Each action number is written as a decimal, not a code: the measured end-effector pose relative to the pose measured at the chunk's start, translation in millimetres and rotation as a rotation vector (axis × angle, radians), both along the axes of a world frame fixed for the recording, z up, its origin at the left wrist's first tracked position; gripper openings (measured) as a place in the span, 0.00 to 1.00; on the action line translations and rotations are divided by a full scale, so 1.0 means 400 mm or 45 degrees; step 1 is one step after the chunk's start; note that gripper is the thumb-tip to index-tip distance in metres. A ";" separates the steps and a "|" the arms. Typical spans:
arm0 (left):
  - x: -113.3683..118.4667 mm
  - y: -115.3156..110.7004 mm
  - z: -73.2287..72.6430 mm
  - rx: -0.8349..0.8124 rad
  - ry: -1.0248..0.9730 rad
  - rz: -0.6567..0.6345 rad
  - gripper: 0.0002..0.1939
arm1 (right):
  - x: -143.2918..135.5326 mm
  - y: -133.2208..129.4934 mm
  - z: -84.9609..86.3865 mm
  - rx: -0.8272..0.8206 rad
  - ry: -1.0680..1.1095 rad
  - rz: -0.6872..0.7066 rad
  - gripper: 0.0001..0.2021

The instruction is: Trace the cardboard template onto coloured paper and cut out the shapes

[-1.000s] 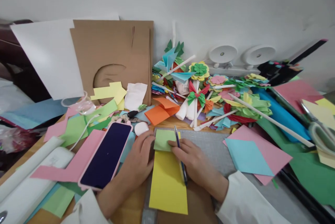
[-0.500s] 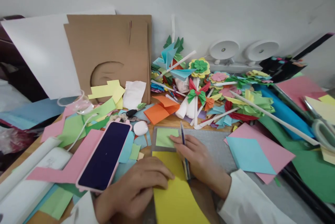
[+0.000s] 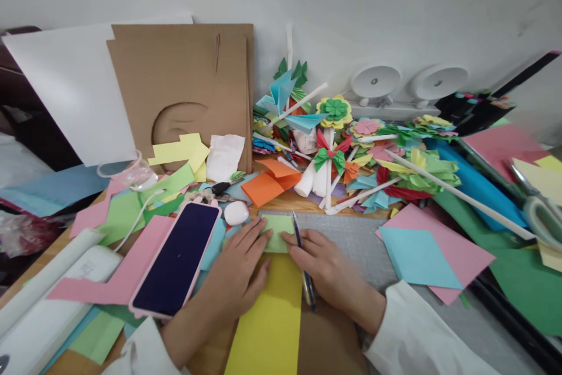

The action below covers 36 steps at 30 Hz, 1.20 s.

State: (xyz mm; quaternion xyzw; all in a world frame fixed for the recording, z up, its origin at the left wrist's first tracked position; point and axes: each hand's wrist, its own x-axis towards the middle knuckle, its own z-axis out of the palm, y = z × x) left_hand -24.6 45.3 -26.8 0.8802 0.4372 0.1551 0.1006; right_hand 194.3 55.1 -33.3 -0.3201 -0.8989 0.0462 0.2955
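Observation:
A light green piece of paper [image 3: 277,229] lies on the grey mat [image 3: 346,231], just above a long yellow sheet [image 3: 270,328]. Against the green paper's left side rests my left hand [image 3: 239,269], open, its fingers stretched out and overlapping the edge. My right hand [image 3: 327,264] is closed around a pen [image 3: 302,264] that tilts with its upper end toward the wall. The fingertips of that same hand touch the green paper's right edge. The lower part of the yellow sheet runs out of view at the bottom.
A phone [image 3: 180,258] and white earbud-like case [image 3: 236,213] are left of the hands. Paper flowers [image 3: 336,110] crowd the back. Blue paper [image 3: 419,258] lies on pink paper at right, with scissors [image 3: 542,217] beyond. Cardboard [image 3: 184,82] leans on the wall.
My left hand has moved from the yellow sheet up to the green paper's left side. The yellow sheet's lower part has swung left. My right hand, with the pen, has shifted slightly left.

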 end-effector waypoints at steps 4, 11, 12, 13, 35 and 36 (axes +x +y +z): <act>-0.002 0.001 -0.002 0.011 0.041 -0.022 0.23 | 0.000 0.002 -0.004 0.004 -0.007 -0.013 0.17; 0.000 0.003 -0.005 0.027 0.082 -0.040 0.24 | 0.002 0.000 -0.009 -0.018 -0.002 -0.015 0.17; 0.001 0.002 -0.005 0.026 0.083 -0.037 0.24 | 0.001 0.000 -0.009 -0.023 -0.007 -0.017 0.17; 0.001 0.001 -0.004 0.024 0.081 -0.033 0.24 | 0.001 0.000 -0.008 -0.027 -0.011 -0.019 0.17; 0.006 -0.002 -0.007 0.075 0.092 0.005 0.21 | 0.000 0.004 -0.017 -0.036 -0.008 -0.008 0.13; 0.005 -0.003 -0.007 0.077 0.089 0.002 0.21 | 0.001 0.004 -0.017 -0.033 -0.010 -0.011 0.13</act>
